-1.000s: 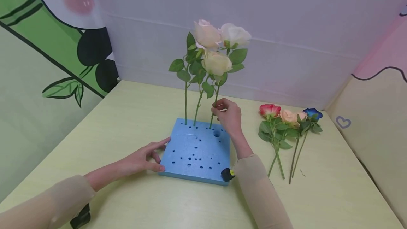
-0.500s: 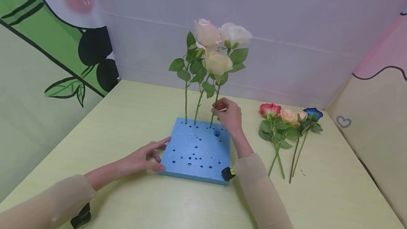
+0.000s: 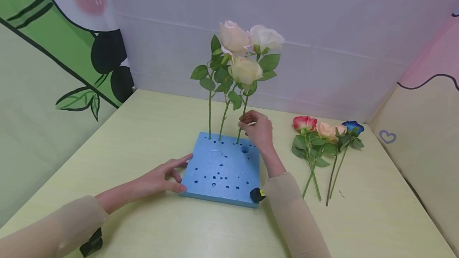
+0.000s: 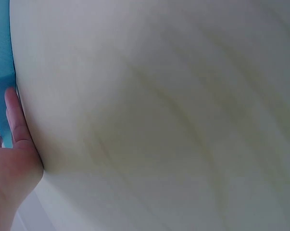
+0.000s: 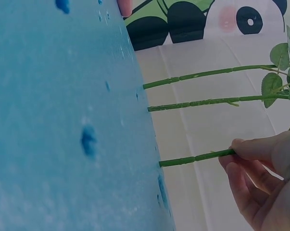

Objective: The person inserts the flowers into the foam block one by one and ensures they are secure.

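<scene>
A blue foam block point(image 3: 208, 166) dotted with holes lies on the table. Three roses stand upright in its far edge: a pale pink rose point(image 3: 234, 38), a white rose point(image 3: 266, 38) and a cream rose point(image 3: 245, 70). My right hand point(image 3: 259, 130) pinches the rightmost stem point(image 5: 193, 159) between thumb and fingers, a little above the foam; which bloom it bears is hard to tell among the leaves. The stem's lower end is in the block. My left hand point(image 3: 161, 179) touches the block's left side, index finger stretched along it and thumb at the near corner.
Right of the block, a red rose point(image 3: 305, 123), peach roses point(image 3: 326, 131) and a blue rose point(image 3: 353, 127) lie on the table point(image 3: 369, 210), stems toward me. A pale cloth wall point(image 3: 172, 51) rises behind. A panda mural point(image 3: 107, 53) is at the left.
</scene>
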A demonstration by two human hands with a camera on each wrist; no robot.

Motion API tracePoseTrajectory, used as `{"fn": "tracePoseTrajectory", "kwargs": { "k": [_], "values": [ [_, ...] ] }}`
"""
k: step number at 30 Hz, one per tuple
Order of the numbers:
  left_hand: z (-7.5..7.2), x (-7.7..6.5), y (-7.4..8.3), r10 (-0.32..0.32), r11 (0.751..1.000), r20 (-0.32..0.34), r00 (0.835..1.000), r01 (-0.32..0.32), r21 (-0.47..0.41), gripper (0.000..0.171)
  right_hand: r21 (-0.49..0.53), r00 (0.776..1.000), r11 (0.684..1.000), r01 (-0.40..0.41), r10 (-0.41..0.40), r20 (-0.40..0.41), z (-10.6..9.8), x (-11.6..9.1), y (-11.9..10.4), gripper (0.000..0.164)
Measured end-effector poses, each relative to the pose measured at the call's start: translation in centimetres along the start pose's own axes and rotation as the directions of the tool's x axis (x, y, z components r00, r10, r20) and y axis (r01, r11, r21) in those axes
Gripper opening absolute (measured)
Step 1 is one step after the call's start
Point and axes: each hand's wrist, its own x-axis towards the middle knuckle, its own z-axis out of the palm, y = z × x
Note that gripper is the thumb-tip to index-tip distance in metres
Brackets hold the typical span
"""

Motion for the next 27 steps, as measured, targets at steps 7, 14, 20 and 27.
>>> {"fn": "tracePoseTrajectory", "kwargs": {
  "k": [7, 14, 20, 27],
  "values": [
    [-0.06, 0.05, -0.07, -0.004, 1.0, 0.0, 1.0, 0.004, 0.005, 0.09, -0.02, 1.0, 1.0, -0.009, 0.009, 0.004, 0.04, 0.11, 0.13, 0.009],
    [-0.2, 0.01, -0.04, 0.013, 1.0, 0.005, 1.0, -0.013, 0.0, 0.09, -0.023, 1.0, 1.0, -0.014, 0.014, 0.006, 0.02, 0.1, 0.1, 0.009],
    [-0.18, 0.01, -0.12, 0.012, 1.0, 0.008, 1.0, -0.012, -0.007, 0.09, -0.022, 1.0, 1.0, -0.018, 0.018, 0.014, -0.01, 0.05, 0.13, 0.009],
    [-0.21, 0.03, -0.31, 0.001, 1.0, 0.008, 1.0, -0.001, -0.013, 0.091, -0.023, 1.0, 1.0, -0.014, 0.015, 0.02, 0.06, 0.01, 0.15, 0.009]
  ]
}}
